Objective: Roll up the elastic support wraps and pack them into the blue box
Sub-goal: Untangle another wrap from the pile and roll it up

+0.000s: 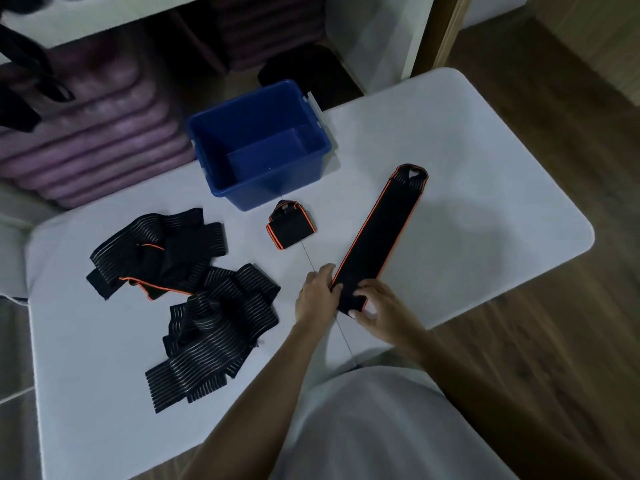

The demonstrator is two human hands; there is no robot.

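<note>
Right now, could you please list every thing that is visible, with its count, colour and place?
blue box: one, blue, open, nothing visible inside, far part of the table.
rolled wrap: one, black with orange edge, just in front of the box.
flat wrap: one, black with orange edge, stretched out right of centre.
loose wraps: a tangled pile, count unclear, black with pale stripes, left of the table.
table: one, white.
stacked mats: several, purple, on shelves behind the table.
left hand: fingers on the flat wrap's near end.
right hand: grips the same end.
</note>
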